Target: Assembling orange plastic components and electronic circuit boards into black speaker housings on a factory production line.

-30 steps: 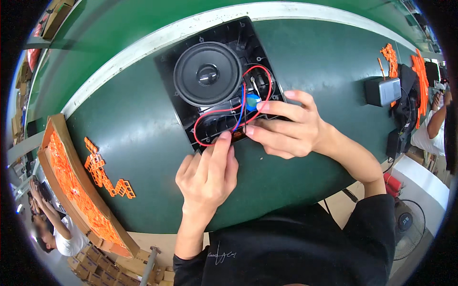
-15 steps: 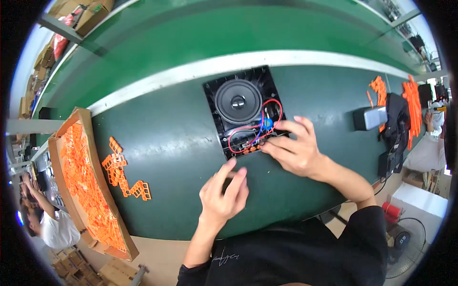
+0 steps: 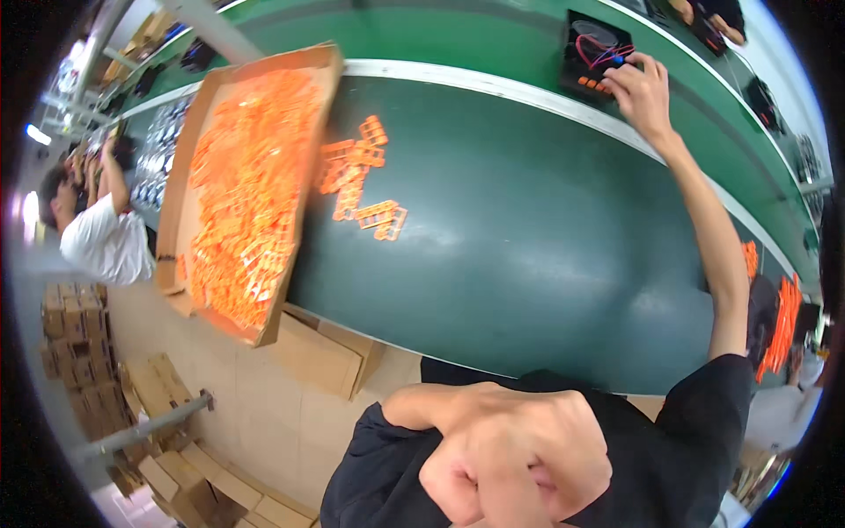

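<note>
At the far right, the black speaker housing [image 3: 577,65] lies on the green strip beyond the white rail. It has a round speaker cone, looped red and blue wires, and orange pieces along its near edge. My right arm is stretched far out, and my right hand [image 3: 647,95] grips the housing's near right corner. Close to my body at the bottom, my left hand [image 3: 528,431] is raised, large and blurred. Its fingers are mostly hidden, so whether they hold anything does not show. Loose orange frame-shaped plastic parts [image 3: 354,167] are scattered on the dark green table [image 3: 510,255].
A cardboard tray [image 3: 310,145] heaped with orange parts stands at the table's left. Orange strips [image 3: 782,330] lie at the right end beside a dark object. Cardboard boxes [image 3: 321,352] are on the floor. Another person [image 3: 106,238] works at the left; someone else's hands show at the top right.
The speaker housing has gone from the table onto the green strip beyond the rail, with my right hand on it. My left hand has drawn back toward my body. The view has swung left.
</note>
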Action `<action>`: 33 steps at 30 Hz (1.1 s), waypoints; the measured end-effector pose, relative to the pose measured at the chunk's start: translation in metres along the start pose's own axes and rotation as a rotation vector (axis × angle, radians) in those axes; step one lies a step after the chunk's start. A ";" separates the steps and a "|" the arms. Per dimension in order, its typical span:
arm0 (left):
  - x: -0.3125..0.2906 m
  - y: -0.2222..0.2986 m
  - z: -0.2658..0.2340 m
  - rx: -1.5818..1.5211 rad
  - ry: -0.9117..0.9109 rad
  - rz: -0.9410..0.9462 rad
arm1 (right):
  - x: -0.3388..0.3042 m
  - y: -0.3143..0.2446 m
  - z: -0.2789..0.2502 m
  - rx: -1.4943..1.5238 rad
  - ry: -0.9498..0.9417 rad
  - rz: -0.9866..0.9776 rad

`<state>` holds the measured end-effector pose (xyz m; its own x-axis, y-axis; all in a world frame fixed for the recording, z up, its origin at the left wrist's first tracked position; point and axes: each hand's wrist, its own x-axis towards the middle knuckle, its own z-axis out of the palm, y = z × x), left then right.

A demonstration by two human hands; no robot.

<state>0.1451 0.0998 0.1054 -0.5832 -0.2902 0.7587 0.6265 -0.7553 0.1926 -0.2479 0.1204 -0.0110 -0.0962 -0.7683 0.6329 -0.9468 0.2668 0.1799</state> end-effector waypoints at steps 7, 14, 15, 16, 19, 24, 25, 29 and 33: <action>-0.005 0.028 0.012 0.064 -0.003 0.137 | 0.049 0.035 0.081 -0.319 -0.032 0.275; -0.007 0.021 0.007 0.006 0.048 0.087 | 0.042 -0.241 0.037 0.744 -0.098 -0.241; -0.010 0.017 0.011 0.029 0.094 0.113 | 0.036 -0.268 0.027 0.810 -0.114 -0.231; -0.014 0.013 0.018 0.063 0.147 0.144 | 0.033 -0.293 0.020 0.888 -0.205 -0.164; -0.013 0.007 0.012 0.064 0.136 0.144 | 0.026 -0.315 0.027 0.913 -0.198 -0.074; -0.011 0.016 -0.004 0.280 -0.031 0.152 | 0.016 -0.309 0.029 0.965 -0.156 -0.009; -0.011 0.013 -0.002 0.283 -0.024 0.153 | 0.016 -0.307 0.027 0.998 -0.157 0.021; -0.021 0.012 -0.013 0.598 0.171 0.126 | 0.008 -0.294 0.004 1.331 -0.167 0.253; -0.056 -0.005 -0.069 1.067 0.518 0.027 | -0.027 -0.249 -0.015 1.496 -0.111 0.666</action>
<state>0.1387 0.0793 0.0183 -0.5492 -0.6873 0.4755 0.6130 0.0555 0.7882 -0.0047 0.0833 -0.0611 -0.5423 -0.8081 0.2302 -0.1627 -0.1678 -0.9723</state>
